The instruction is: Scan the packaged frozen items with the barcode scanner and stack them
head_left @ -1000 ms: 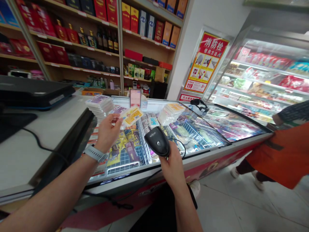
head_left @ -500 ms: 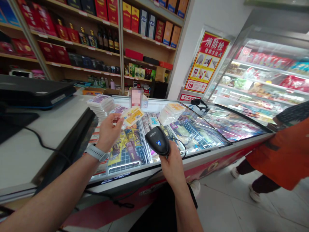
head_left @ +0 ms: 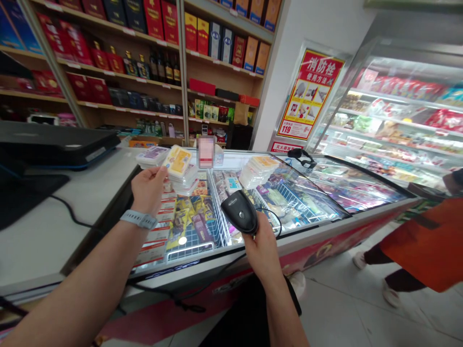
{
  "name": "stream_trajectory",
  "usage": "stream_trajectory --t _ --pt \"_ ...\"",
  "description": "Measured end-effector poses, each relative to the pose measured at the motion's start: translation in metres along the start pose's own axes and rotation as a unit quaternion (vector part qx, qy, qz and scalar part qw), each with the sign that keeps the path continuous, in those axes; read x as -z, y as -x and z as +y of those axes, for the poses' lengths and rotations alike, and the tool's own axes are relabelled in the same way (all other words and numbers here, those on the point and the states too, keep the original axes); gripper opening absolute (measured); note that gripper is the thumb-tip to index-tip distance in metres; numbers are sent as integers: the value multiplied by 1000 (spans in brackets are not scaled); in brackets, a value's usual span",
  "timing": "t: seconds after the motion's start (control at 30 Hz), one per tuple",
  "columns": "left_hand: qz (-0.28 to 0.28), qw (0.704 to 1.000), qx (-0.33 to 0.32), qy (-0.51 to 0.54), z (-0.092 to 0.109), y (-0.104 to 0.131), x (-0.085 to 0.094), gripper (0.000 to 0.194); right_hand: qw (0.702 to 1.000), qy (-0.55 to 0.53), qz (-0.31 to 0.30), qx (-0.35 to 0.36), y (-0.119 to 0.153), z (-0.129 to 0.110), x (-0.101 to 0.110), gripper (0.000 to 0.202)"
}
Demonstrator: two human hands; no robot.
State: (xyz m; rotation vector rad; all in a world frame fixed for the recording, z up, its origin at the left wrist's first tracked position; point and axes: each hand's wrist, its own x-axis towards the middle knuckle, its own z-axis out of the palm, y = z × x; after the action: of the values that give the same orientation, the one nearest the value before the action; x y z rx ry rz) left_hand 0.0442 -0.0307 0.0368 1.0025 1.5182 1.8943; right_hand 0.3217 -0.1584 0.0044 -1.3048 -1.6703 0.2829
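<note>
Head view: right hand (head_left: 263,243) clamped round a black barcode scanner (head_left: 238,211), above the glass-topped freezer (head_left: 318,235). Left hand (head_left: 148,187) pinches a yellow-labelled clear pack (head_left: 178,160) over a pack stack (head_left: 183,184); contact cannot be determined. Farther right, a second stack (head_left: 256,174) stands on the freezer. Behind: shelving (head_left: 202,70) bearing bottles (head_left: 168,72).

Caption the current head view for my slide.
Left hand holding a yellow-labelled clear plastic pack, right hand a black handheld scanner, at a glass-topped display case.
</note>
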Motion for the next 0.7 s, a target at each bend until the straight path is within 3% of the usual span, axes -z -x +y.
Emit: stream_trajectory --t 0.17,0.4,0.7 --pt "-3 998 64 25 -3 -6 -3 19 1000 -4 7 3 0 0 2 27" --pt "-14 995 93 31 -12 -12 -6 33 1000 -11 14 -9 1 0 3 27" --pt "-10 997 71 5 -15 -8 -4 51 999 -19 48 -14 5 4 7 27"
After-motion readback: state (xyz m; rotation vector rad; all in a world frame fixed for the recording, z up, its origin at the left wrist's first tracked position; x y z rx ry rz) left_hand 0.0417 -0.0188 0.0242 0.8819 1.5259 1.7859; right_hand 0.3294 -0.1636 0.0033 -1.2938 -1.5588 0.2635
